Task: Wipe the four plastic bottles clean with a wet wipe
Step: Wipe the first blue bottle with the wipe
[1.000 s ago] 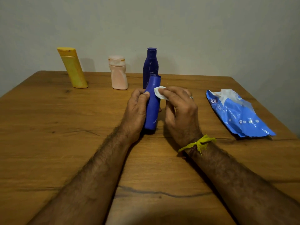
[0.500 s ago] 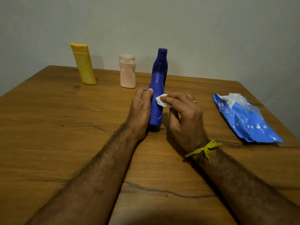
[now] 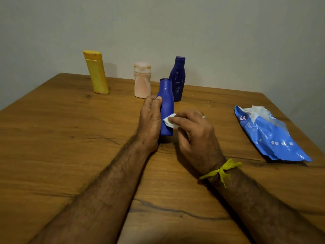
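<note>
1. Head view, hands: the left hand (image 3: 150, 118) is wrapped around the left side of a blue plastic bottle (image 3: 166, 110), fingers curled onto its shoulder, steadying it upright on the wooden table (image 3: 52, 138). The right hand (image 3: 193, 131) pinches a small folded wet wipe (image 3: 169, 120) between thumb and fingers and presses it against the lower right side of that bottle.

2. Head view, the bottle in hand: it stands near the middle of the table, its base on the wood, cap on. The wipe touches only a small patch of its body, so I judge this bottle to be mid-wipe, not finished.

3. Head view, the other bottles: three stand in a row along the far edge, near the wall. A yellow bottle (image 3: 96, 73) stands tilted on the left, a pale pink bottle (image 3: 142, 81) is in the middle, and a dark blue bottle (image 3: 178, 78) stands on the right, just behind the one being wiped. None is touched by a hand.

4. Head view, supplies: a blue wet wipe packet (image 3: 269, 136) lies flat on the right, well apart from the hands, its top open with a white wipe showing.

5. Progress, as a judgement: one bottle is under the wipe and three wait at the back. Whether any of those three is already clean cannot be told; no wet sheen or dirt is clear on them. At least the current bottle remains to be finished.
</note>
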